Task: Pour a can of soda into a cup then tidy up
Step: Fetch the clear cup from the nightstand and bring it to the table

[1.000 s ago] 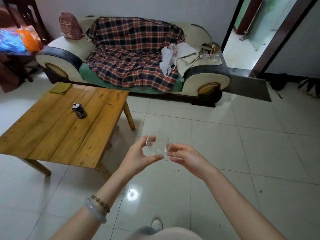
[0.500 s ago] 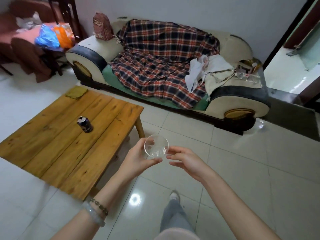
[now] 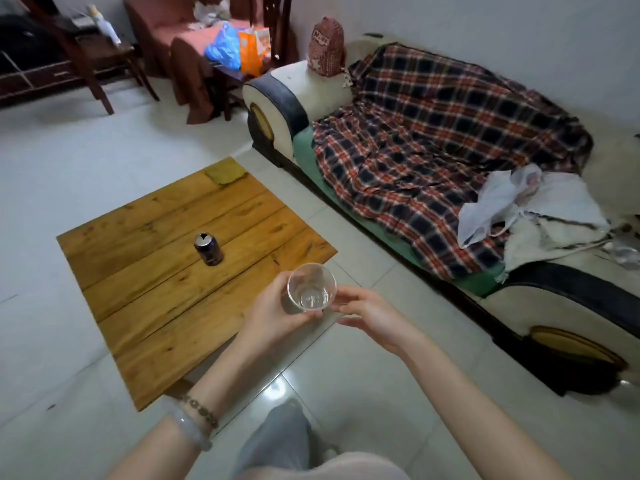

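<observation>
Evidently grips clear cup (image 3: 311, 287) upright in curled left hand (image 3: 277, 317), straight fingers of right hand (image 3: 370, 313) steadying, ready for can (image 3: 207, 249).

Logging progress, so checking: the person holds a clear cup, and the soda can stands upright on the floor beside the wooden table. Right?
Not quite. In the head view the soda can stands upright on the wooden table itself, not on the floor beside it. The rest holds: the left hand grips the clear cup.
</observation>
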Tool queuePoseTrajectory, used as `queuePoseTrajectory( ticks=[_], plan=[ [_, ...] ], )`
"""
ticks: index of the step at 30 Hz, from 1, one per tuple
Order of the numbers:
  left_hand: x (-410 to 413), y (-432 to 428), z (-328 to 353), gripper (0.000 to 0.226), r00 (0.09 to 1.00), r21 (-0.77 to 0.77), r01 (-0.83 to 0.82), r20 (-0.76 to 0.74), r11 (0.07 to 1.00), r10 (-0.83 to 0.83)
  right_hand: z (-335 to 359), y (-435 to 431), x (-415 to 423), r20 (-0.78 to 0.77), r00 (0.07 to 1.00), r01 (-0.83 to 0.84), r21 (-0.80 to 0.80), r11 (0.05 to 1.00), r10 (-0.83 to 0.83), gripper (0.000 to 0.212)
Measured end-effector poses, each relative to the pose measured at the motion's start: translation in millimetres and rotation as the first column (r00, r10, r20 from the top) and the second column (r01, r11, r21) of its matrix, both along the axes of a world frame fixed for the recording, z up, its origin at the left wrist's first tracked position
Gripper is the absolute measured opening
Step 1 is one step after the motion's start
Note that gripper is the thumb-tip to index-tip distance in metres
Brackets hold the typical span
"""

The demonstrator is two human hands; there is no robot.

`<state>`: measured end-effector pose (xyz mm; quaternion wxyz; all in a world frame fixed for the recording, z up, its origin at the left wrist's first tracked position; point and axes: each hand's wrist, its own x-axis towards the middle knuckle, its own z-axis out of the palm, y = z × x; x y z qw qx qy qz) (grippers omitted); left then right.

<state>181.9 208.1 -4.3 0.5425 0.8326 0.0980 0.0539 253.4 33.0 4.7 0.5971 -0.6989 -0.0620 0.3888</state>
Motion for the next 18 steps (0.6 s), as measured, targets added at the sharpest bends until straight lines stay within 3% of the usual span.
queuePoseTrajectory(
  ticks=[11,18],
  plan=[
    [123,83,-23,0.064,0.973,0.039,-0.229,-0.023,0.973,0.23,-26,106,156,0.012,0.975,-0.219,-0.069,0.973,0.22,0.045],
    [204,154,-31,0.064,0.938,-0.027,-0.344,-0.056,0.939,0.342,-33,192,253,0.004,0.956,-0.293,-0.103,0.951,0.295,0.042]
  ],
)
